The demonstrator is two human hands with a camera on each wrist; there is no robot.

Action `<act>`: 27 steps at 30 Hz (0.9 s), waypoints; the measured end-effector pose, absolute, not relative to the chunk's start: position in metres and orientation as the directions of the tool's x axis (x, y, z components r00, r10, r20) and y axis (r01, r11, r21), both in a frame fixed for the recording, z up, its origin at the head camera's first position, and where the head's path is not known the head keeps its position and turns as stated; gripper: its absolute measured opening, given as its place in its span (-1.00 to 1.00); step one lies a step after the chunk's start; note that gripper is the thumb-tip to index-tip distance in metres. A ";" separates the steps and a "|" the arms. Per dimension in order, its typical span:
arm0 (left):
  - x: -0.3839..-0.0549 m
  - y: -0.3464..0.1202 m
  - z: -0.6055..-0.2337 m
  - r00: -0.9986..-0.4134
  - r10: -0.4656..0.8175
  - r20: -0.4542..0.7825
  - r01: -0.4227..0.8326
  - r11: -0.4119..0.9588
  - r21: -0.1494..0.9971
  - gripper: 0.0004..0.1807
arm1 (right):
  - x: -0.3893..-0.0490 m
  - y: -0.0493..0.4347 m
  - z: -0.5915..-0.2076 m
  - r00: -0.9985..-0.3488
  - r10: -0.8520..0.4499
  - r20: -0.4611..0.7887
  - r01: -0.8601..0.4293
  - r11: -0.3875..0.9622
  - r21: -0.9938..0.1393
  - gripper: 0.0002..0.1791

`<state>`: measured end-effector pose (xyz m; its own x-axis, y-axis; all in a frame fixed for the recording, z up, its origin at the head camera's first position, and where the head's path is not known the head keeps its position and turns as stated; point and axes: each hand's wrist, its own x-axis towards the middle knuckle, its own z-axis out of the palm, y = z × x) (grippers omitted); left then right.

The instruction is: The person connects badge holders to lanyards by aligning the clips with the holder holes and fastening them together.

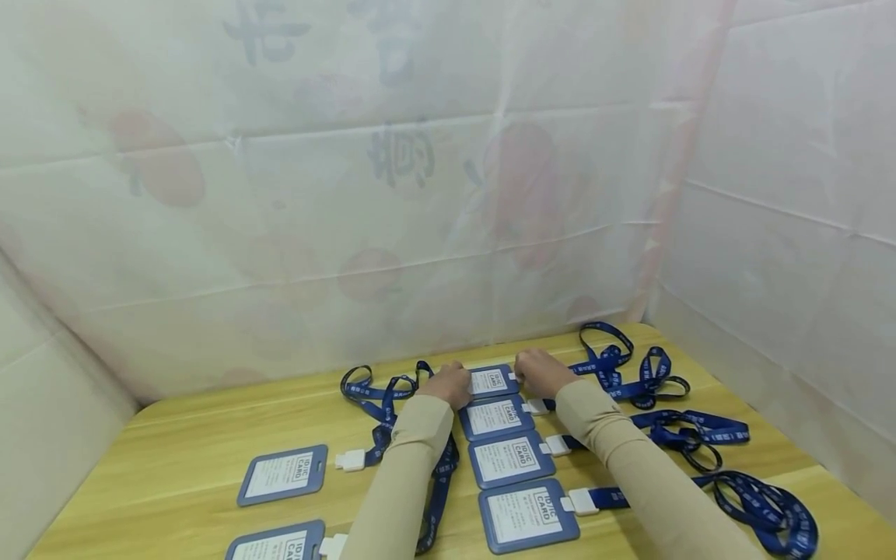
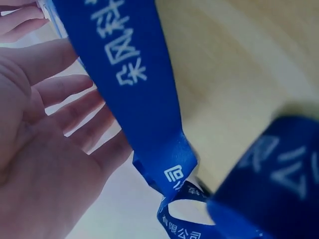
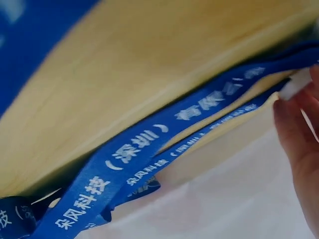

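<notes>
A blue badge holder (image 1: 492,381) with a white ID card lies at the far end of a column of similar holders. At its left edge, my left hand (image 1: 448,385) holds it by thumb and forefinger; in the left wrist view, a blue lanyard (image 2: 134,89) partly covers those fingertips. My right hand (image 1: 544,372) is at the holder's other end. There it pinches a white plastic clip (image 3: 298,83) between thumb and fingers, with a printed blue lanyard (image 3: 144,139) trailing from it. The holder's left corner is hidden behind my left hand.
Nearer me in the column lie several badge holders (image 1: 513,459), their lanyards (image 1: 763,509) bunched on the right. Two more holders (image 1: 283,474) lie at the left, with lanyards (image 1: 385,400) by my left forearm. White sheeting (image 1: 315,233) hangs behind the wooden table (image 1: 175,435).
</notes>
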<state>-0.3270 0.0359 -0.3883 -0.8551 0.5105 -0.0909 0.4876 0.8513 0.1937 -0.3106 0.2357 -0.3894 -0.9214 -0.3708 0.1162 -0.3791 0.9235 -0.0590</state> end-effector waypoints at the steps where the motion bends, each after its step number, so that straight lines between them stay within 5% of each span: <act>1: -0.327 0.035 -0.388 -0.853 0.513 -0.096 0.491 0.851 0.186 -0.63 | -0.311 0.235 -0.390 -0.921 -0.372 0.114 -0.380 0.923 -0.063 -0.82; 8: -0.327 0.029 -0.378 -0.830 0.551 -0.090 0.519 0.821 0.239 -0.46 | -0.308 0.232 -0.385 -0.933 -0.345 0.100 -0.356 0.924 -0.137 -0.88; 13: -0.323 0.017 -0.362 -0.807 0.588 -0.047 0.556 0.785 0.272 -0.46 | -0.305 0.228 -0.377 -0.960 -0.271 0.065 -0.279 0.939 -0.201 -0.73; 27: -0.275 -0.048 -0.334 -0.722 0.678 0.136 0.690 0.692 0.214 -0.48 | -0.265 0.213 -0.352 -0.977 -0.184 0.103 -0.209 0.912 -0.352 -0.62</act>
<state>-0.2750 -0.0477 -0.3336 -0.7222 0.6782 0.1362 0.6898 0.6916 0.2139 -0.2651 0.2129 -0.3516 -0.9775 -0.1842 0.1030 -0.2090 0.9124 -0.3519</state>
